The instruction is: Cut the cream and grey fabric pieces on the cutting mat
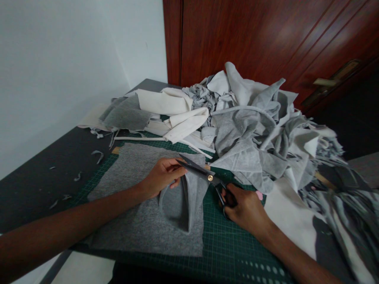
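Note:
My left hand (166, 175) pinches the upper end of a folded grey fabric piece (174, 203), which hangs in a loop below the fingers. Under it a larger grey fabric sheet (133, 225) lies flat on the green cutting mat (222, 236). In my right hand (244, 207) is a pair of black-handled scissors (210, 177), its fingers wrapped through the handles. The blades are parted a little and point left, their tips right by my left fingertips. Whether fabric lies between the blades I cannot tell.
A big heap of grey and white fabric scraps (251, 130) covers the back right. Folded cream fabric (162, 101) lies at the back. Small thread scraps (78, 176) dot the dark table (35, 181) at left. Behind stand a white wall (74, 47) and a reddish wooden door (237, 35).

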The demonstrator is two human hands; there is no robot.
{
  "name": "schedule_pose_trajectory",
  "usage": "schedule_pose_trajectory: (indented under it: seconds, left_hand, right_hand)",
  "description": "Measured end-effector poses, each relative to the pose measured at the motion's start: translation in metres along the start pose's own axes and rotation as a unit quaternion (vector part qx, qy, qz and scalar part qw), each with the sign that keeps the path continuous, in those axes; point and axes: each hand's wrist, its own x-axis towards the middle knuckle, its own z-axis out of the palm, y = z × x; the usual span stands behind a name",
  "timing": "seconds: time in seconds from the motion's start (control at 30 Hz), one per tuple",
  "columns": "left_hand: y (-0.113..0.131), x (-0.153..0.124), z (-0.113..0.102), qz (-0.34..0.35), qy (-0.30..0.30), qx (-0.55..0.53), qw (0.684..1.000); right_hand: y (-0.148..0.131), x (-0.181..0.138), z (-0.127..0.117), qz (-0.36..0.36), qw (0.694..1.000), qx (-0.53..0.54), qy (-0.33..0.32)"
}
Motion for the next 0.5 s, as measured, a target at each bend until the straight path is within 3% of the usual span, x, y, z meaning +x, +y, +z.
schedule_pose_trajectory:
  seconds: [0.5]
  left_hand:
    - [0.0021,0.0002,0.0012,-0.006,0.009,0.001,1.0]
  right_hand:
    - [0.0022,-0.0005,0.001,0.005,1.0,0.001,-0.008]
